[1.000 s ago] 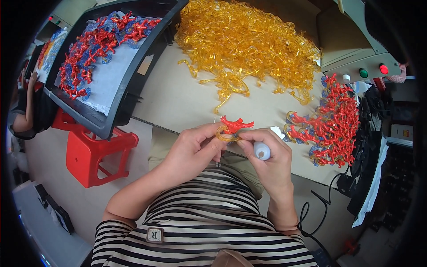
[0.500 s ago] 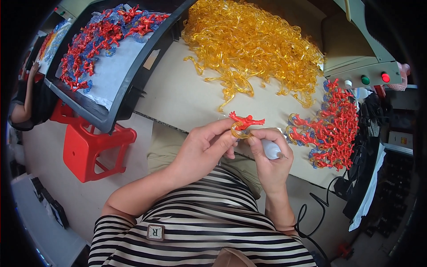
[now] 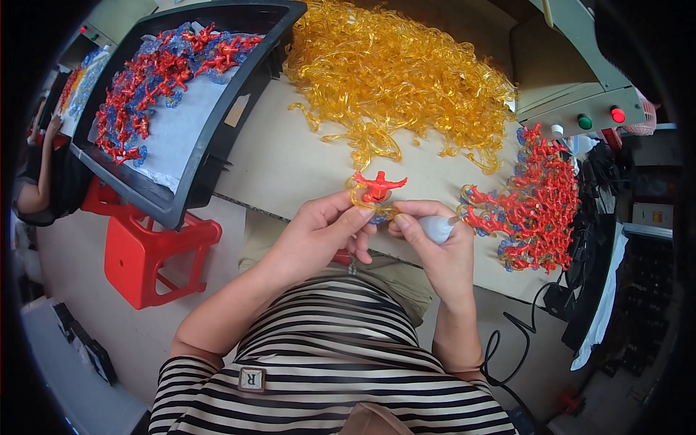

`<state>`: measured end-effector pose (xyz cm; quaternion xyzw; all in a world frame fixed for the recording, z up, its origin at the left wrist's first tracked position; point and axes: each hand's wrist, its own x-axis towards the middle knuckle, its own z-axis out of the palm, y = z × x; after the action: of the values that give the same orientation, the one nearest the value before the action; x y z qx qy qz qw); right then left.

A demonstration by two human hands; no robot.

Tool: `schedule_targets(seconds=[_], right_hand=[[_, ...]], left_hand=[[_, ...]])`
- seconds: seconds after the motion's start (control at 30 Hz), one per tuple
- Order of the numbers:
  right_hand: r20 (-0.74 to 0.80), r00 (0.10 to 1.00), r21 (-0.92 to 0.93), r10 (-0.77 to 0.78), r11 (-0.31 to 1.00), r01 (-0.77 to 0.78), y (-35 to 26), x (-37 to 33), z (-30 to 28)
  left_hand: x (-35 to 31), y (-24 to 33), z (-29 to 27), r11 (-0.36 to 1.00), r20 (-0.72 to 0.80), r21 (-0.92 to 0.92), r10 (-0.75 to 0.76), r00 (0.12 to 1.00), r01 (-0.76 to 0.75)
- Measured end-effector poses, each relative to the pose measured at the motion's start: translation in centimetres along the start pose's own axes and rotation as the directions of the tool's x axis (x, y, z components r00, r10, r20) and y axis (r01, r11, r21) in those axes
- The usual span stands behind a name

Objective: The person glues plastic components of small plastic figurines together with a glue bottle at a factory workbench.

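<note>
A small red figure (image 3: 380,186) with outstretched arms is pinched between the thumb and fingers of my left hand (image 3: 319,233), above the table's front edge. Around its lower part curls a clear yellow plastic piece (image 3: 384,214), with a bit of blue beneath. My right hand (image 3: 435,254) grips that yellow piece between thumb and forefinger. The same hand keeps a small white squeeze bottle (image 3: 436,230) tucked against its fingers, its tip pointing right. Where the yellow piece meets the figure is partly hidden by my fingers.
A heap of clear yellow pieces (image 3: 406,80) covers the back of the table. Red and blue figures (image 3: 544,203) stand crowded at right, below a machine panel (image 3: 587,116) with buttons. A black tray (image 3: 196,156) holds more at left, above a red stool (image 3: 138,254). Another person's arm (image 3: 47,159) shows far left.
The red figure has been turned more upright and moved slightly left, the yellow piece now spreading lower around it. The bottle's tip has swung from pointing toward me to pointing right.
</note>
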<state>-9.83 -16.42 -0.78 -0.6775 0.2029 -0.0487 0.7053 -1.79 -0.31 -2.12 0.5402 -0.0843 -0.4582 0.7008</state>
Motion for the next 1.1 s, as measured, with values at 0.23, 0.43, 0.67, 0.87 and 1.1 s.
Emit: schedule_targets(seconds=[0.23,0.43,0.67,0.87,1.1], right_hand=[[0.059,0.995,-0.094,-0.083,0.992,0.089,0.1,0.1,-0.2],[0.114,0.992,-0.153,-0.058,0.985,0.075,0.3,0.0,-0.8],[0.218,0.971,0.025,0.104,0.993,-0.111,-0.1,0.5,-1.5],[0.315,0.935,-0.024,0.161,0.986,-0.162,0.2,1.0,-2.1],[0.303,0.951,-0.203,0.054,0.979,0.01,0.1,1.0,-1.8]], left_hand=[[-0.1,-0.4,-0.4,0.998,0.022,-0.031,-0.052,0.998,0.052],[-0.3,-0.3,-0.1,0.997,0.018,0.006,-0.081,0.997,0.081],[0.0,-0.2,-0.1,0.97,0.025,-0.151,-0.187,0.982,0.189],[0.4,-0.8,-0.4,0.979,0.026,-0.042,-0.201,0.979,0.202],[0.4,-0.6,0.1,0.983,0.003,0.065,-0.17,0.985,0.169]])
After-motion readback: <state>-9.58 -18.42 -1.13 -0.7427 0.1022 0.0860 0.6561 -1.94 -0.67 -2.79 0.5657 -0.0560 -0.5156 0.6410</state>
